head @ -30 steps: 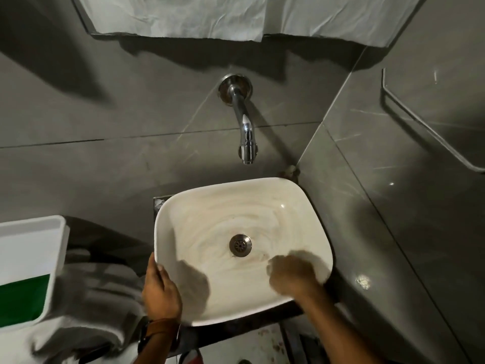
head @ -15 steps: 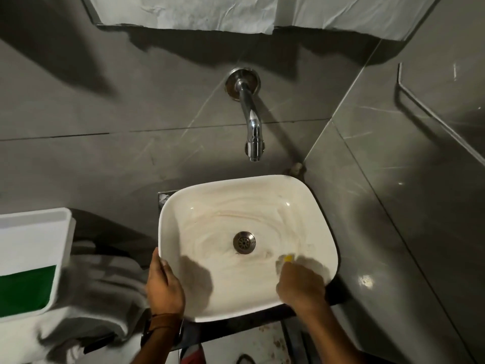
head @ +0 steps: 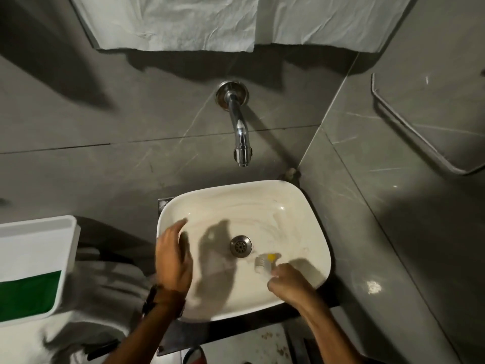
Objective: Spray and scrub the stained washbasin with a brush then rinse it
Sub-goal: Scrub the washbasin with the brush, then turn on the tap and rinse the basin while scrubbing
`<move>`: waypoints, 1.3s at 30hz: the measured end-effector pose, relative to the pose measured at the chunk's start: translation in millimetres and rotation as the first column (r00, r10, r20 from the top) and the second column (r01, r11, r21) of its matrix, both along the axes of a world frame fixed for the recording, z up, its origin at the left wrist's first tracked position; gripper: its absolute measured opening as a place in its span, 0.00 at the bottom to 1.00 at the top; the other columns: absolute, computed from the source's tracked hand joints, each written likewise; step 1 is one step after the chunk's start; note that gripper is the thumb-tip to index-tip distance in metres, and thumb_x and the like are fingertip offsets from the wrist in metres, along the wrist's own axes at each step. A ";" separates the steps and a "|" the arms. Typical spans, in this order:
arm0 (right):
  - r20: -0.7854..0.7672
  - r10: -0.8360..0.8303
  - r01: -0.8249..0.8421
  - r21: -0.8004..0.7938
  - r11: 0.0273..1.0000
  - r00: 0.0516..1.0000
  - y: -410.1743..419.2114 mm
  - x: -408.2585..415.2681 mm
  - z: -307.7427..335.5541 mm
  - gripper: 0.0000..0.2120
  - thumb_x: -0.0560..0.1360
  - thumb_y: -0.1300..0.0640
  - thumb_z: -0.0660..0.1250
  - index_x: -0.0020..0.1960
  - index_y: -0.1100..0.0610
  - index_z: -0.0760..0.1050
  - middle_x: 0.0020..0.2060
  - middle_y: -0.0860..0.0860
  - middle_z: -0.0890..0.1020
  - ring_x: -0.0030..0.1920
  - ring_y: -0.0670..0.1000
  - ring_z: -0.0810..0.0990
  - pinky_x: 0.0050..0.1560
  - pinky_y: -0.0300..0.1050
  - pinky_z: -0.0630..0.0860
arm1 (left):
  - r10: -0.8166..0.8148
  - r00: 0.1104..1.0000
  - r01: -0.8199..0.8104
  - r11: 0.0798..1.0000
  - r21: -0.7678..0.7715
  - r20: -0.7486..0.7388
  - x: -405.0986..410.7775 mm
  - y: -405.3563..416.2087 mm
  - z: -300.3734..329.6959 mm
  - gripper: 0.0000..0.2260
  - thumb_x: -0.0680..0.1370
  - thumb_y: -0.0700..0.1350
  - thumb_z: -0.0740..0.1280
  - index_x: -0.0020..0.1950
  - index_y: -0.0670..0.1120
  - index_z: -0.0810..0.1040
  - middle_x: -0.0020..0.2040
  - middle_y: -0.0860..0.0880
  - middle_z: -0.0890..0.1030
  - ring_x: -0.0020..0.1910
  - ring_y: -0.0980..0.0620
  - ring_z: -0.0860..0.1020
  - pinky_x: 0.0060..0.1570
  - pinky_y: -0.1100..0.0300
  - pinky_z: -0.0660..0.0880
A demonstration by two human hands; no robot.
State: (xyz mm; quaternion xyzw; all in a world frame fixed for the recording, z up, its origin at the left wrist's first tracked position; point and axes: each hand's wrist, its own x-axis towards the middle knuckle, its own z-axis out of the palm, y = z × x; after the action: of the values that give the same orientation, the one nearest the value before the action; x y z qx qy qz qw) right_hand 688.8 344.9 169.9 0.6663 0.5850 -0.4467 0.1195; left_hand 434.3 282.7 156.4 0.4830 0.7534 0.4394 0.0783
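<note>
A white square washbasin with faint brownish smears stands below a chrome wall tap. Its metal drain lies at the centre. My right hand is inside the basin's near right corner, shut on a small brush with white bristles and a yellow part, the bristles pressed to the basin floor just right of the drain. My left hand hovers over the basin's left rim, blurred, fingers apart and holding nothing. No water runs from the tap.
A white and green bin stands at the left, with a grey cloth below it. White paper covers the mirror above. A metal towel rail is fixed to the right wall. Grey tiled walls close in behind and right.
My left hand has let go of the basin's front left rim and lifted over the left side. My right hand drew back slightly, so the brush now shows beside the drain.
</note>
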 end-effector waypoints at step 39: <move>-0.491 -0.239 0.370 0.189 0.910 0.838 86.5 -56.2 98.0 0.10 0.72 0.51 0.68 0.46 0.58 0.81 0.31 0.53 0.87 0.18 0.45 0.66 0.20 0.35 0.59 | -0.020 0.997 -0.005 0.945 -0.326 -0.074 38.2 161.9 201.3 0.17 0.64 0.61 0.77 0.38 0.50 0.79 0.32 0.53 0.79 0.32 0.56 0.77 0.28 0.62 0.74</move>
State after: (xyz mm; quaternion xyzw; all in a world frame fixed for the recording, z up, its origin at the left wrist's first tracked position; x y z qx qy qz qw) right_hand 632.6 431.4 267.9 0.6374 0.5381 -0.5181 -0.1890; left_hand 472.5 444.6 357.7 0.4827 0.8162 0.2899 0.1298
